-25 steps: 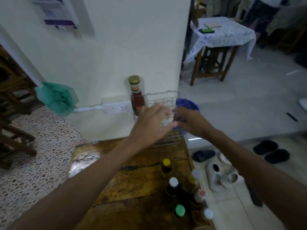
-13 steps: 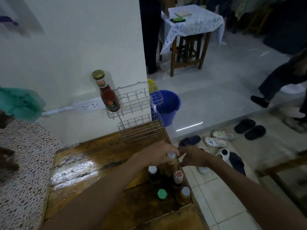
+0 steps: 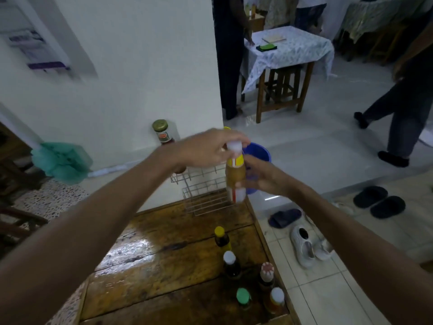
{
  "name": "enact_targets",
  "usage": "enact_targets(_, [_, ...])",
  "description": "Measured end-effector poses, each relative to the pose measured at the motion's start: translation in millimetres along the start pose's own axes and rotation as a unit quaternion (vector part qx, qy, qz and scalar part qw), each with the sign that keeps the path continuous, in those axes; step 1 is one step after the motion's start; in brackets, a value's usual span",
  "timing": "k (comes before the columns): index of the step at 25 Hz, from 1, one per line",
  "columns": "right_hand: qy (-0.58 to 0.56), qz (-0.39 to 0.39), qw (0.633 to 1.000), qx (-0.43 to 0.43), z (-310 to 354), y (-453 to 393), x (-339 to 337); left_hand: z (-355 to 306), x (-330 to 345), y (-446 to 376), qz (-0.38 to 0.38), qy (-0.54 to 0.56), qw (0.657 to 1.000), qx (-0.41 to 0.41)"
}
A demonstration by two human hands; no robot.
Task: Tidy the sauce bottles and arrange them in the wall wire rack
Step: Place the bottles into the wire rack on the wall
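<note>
Bottle [image 3: 235,177] hung upright just in front of the rack [image 3: 203,191], the left hand [image 3: 206,148] pinching its white cap, the right hand [image 3: 264,177] curled round its body.

Your left hand [image 3: 208,148] pinches the bottle [image 3: 235,174] cap, right hand [image 3: 264,177] grips its body, before the rack [image 3: 203,193].

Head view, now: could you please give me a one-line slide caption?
Both hands, left hand and right hand, carry an amber white-capped sauce bottle toward the white wall wire rack.
</note>
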State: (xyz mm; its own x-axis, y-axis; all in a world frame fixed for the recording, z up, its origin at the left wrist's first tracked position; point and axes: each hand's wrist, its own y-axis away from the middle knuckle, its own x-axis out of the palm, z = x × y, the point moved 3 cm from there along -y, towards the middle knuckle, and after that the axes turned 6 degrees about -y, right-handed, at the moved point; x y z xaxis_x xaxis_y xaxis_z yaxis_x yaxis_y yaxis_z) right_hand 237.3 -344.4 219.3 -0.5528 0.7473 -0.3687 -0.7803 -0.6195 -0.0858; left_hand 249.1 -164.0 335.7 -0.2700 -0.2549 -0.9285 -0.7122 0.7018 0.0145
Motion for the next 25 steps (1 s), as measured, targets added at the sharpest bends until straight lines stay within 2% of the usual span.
enact_targets(4, [0.032, -0.080, 0.996, -0.029, 49.8, -40.0, -11.6, 0.3, -52.3, -0.7, -0.091, -0.045, 0.995, 0.016])
enact_targets(7, [0.045, -0.132, 0.989, -0.057, 71.9, -62.1, -0.8, 12.8, -73.6, 3.6, -0.141, -0.070, 0.987, -0.027])
enact_targets(9, [0.069, -0.198, 0.976, -0.058, 84.6, -77.0, 3.5, 24.0, -89.2, 8.0, -0.222, -0.109, 0.965, -0.091])
enact_targets(11, [0.089, -0.264, 0.959, -0.058, 101.5, -91.9, 1.5, 27.9, -106.6, 14.4, -0.314, -0.096, 0.932, -0.151])
enact_targets(13, [0.099, -0.288, 0.950, -0.072, 115.9, -104.6, -5.1, 25.4, -122.9, 17.3, -0.356, -0.046, 0.923, -0.143])
enact_targets(15, [0.079, -0.251, 0.961, -0.088, 122.0, -114.4, -15.4, 27.7, -141.1, 18.7, -0.358, -0.034, 0.925, -0.124])
enact_targets(18, [-0.031, -0.099, 0.991, -0.080, 118.3, -118.2, -31.3, 38.3, -162.1, 20.6, -0.328, 0.027, 0.940, -0.096])
enact_targets(20, [-0.105, -0.008, 0.993, -0.050, 111.3, -116.1, -35.1, 43.2, -167.0, 21.6, -0.293, 0.051, 0.952, -0.070])
enact_targets(22, [-0.114, 0.022, 0.993, -0.036, 106.5, -117.6, -35.1, 47.8, -164.6, 21.2, -0.266, 0.056, 0.961, -0.055])
enact_targets(25, [-0.073, -0.018, 0.996, -0.040, 94.7, -126.8, -27.2, 61.3, -155.1, 20.2, -0.245, 0.082, 0.964, -0.063])
